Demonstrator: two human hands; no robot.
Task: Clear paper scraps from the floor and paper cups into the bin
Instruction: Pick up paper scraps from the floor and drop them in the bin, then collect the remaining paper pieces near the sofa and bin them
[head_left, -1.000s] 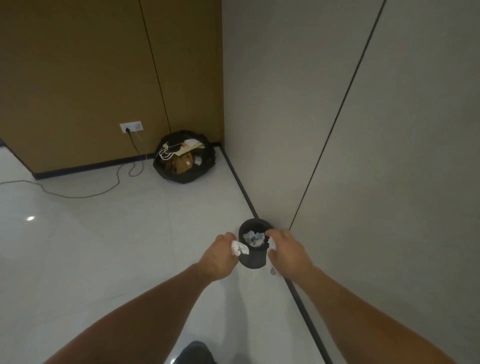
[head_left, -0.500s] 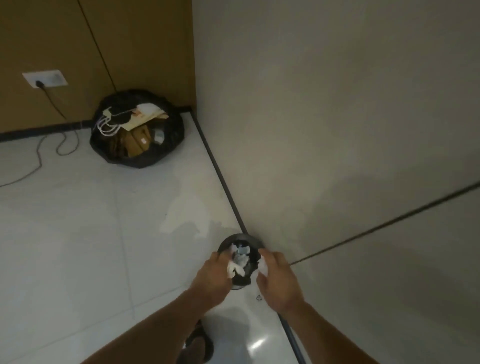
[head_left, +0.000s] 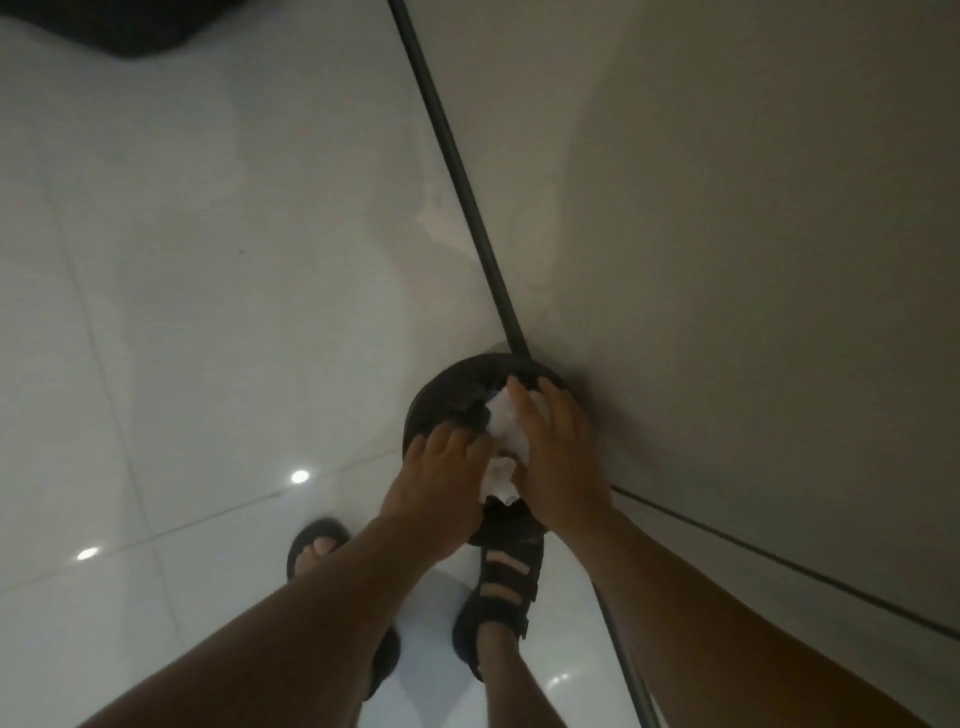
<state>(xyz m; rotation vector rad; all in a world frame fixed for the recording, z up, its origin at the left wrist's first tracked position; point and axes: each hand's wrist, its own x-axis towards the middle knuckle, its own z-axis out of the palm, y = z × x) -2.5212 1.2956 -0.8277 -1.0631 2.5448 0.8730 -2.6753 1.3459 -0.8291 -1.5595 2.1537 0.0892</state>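
A small round black bin (head_left: 441, 405) stands on the floor against the wall. Both hands are over its mouth. My left hand (head_left: 441, 483) has its fingers curled and holds a crumpled white paper scrap (head_left: 498, 479) at the bin's near edge. My right hand (head_left: 561, 457) lies with fairly straight fingers on a larger white paper wad (head_left: 503, 423) and presses it into the bin. The bin's inside is mostly hidden by the hands and the paper. No paper cup is in view.
A grey wall (head_left: 727, 208) rises on the right, with a dark baseboard (head_left: 467, 208) running along the glossy white tile floor (head_left: 208, 260). The edge of a black rubbish bag (head_left: 104, 26) shows at the top left. My feet in dark sandals (head_left: 498, 587) stand just before the bin.
The camera has tipped down and come much closer to the bin. Both hands have moved from the bin's sides to over its mouth, bringing the paper with them.
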